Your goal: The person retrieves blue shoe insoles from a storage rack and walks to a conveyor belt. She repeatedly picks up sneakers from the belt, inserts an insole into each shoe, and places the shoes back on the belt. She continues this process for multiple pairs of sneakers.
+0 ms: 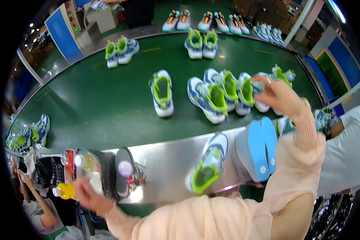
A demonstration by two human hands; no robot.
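Observation:
My right hand (pixel 279 96) reaches over a row of white, blue and lime-green sneakers (pixel 216 102) on the green belt. Its fingers are bent and spaced apart beside a partly covered sneaker (pixel 262 105); no firm hold shows. Motion smears my left hand (pixel 93 197), low at the left next to the bottles, so its grip is unclear. A single sneaker (pixel 208 164) lies tilted on the metal ledge (pixel 164 172) in front of me, its opening toward me. Another lone sneaker (pixel 162 94) stands on the belt left of the row.
Light-blue insoles (pixel 257 146) are stacked at the ledge's right. A clear bottle (pixel 88 162), a yellow bottle (pixel 65 191), a dark insole (pixel 125 172) and keys (pixel 137 178) sit left. More sneaker pairs (pixel 202 44) stand far across. Co-workers (pixel 346 148) are at both sides.

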